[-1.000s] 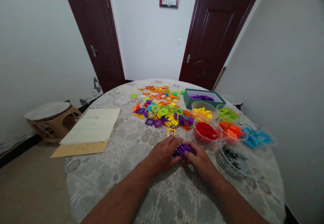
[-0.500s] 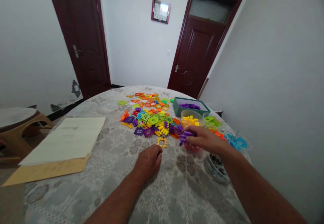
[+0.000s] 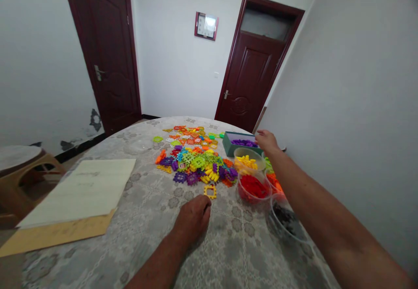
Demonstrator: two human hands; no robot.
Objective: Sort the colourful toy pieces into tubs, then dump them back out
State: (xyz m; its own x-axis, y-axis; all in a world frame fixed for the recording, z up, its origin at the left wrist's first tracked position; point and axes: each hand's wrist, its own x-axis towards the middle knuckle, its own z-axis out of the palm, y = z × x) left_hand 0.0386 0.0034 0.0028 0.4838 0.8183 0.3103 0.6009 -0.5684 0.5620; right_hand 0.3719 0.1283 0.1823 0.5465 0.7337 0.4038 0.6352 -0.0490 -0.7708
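My left hand (image 3: 193,218) rests on the patterned tablecloth with its fingers curled in. Whether anything is inside it is hidden. Just beyond its knuckles lies a yellow square frame piece (image 3: 210,192). My right hand (image 3: 267,142) reaches to the right end of a green box (image 3: 230,147), fingers slightly apart over its rim, and no piece shows between them. Purple pieces (image 3: 243,143) lie inside that box. A mixed heap of plastic building pieces (image 3: 197,162) in many colours spreads across the middle of the table.
Clear tubs stand at the right: yellow pieces (image 3: 246,162), red pieces (image 3: 254,187), orange pieces (image 3: 273,181) and dark pieces (image 3: 287,218). My right forearm passes over this side. Paper sheets (image 3: 81,188) lie on the left, near a stool (image 3: 29,171).
My right hand has moved away and up to the green box; the purple pieces it held no longer show in it. The red tub is now uncovered. My left hand stays on the table.
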